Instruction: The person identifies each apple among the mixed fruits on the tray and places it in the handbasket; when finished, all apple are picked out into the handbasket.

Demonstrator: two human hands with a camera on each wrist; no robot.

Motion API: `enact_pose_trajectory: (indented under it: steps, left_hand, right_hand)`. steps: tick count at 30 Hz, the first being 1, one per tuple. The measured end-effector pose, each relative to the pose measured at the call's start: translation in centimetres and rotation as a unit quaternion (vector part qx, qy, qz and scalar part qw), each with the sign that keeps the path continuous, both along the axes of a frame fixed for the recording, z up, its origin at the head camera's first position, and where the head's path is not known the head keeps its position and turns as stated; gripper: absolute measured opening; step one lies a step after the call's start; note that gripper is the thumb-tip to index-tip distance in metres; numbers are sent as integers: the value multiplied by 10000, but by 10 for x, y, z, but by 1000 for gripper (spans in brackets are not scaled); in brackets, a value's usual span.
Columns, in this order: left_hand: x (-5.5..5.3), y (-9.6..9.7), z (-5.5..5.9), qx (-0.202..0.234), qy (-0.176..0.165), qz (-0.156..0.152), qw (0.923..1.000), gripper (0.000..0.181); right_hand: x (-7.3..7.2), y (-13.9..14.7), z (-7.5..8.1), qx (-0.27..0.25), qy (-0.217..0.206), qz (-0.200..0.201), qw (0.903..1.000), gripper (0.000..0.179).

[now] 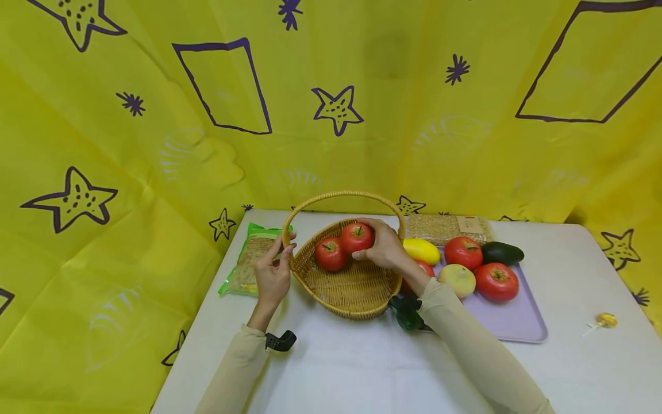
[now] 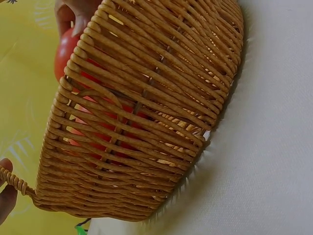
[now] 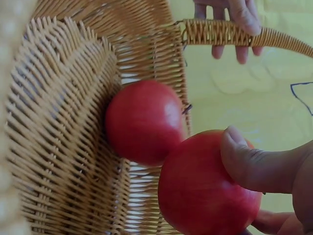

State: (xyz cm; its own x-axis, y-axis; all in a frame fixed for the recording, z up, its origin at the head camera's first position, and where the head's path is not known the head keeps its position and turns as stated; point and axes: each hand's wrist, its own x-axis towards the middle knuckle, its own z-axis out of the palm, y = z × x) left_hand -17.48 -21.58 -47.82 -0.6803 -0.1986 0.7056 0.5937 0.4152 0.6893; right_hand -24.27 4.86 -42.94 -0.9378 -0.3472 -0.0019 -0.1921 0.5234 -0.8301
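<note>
A wicker basket (image 1: 357,293) with a tall arched handle (image 1: 343,194) stands on the table. My left hand (image 1: 274,273) grips that handle near its left base; in the right wrist view, thumb and fingers lie on opposite sides of it. With my right hand (image 1: 385,244) I hold a red apple (image 1: 357,236) over the inside of the basket, the thumb (image 3: 244,164) pressed on its side. Another red apple (image 1: 331,254) sits in the basket against the far left wall, right beside the held one. In the left wrist view, the weave partly hides the apples.
At the right lies a lilac tray (image 1: 522,322) with red fruits (image 1: 496,282), a pale round fruit (image 1: 457,280) and a dark green vegetable (image 1: 501,253). A yellow fruit (image 1: 421,251), grain pack (image 1: 447,229), green-edged packet (image 1: 250,259), dark green peppers (image 1: 407,313) and lollipop (image 1: 606,320) lie around.
</note>
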Motion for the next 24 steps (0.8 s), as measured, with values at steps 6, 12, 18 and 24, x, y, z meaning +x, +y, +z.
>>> enact_pose_trajectory:
  steps: [6, 12, 18, 24]
  left_hand:
    - [8, 6, 15, 77, 49, -124, 9999, 39]
    - [16, 10, 27, 70, 23, -175, 9998, 37]
    - [9, 6, 15, -74, 71, -32, 9999, 38]
    - [-1, -3, -2, -83, 74, -75, 9999, 42]
  right_hand:
    - [-8, -2, -5, 247, -58, -88, 9996, 88]
    - [-15, -3, -4, 343, -127, -41, 9993, 87]
    - [-22, -8, -4, 444, -156, -60, 9989, 84]
    - [-27, -12, -6, 901, -286, -145, 9954, 85]
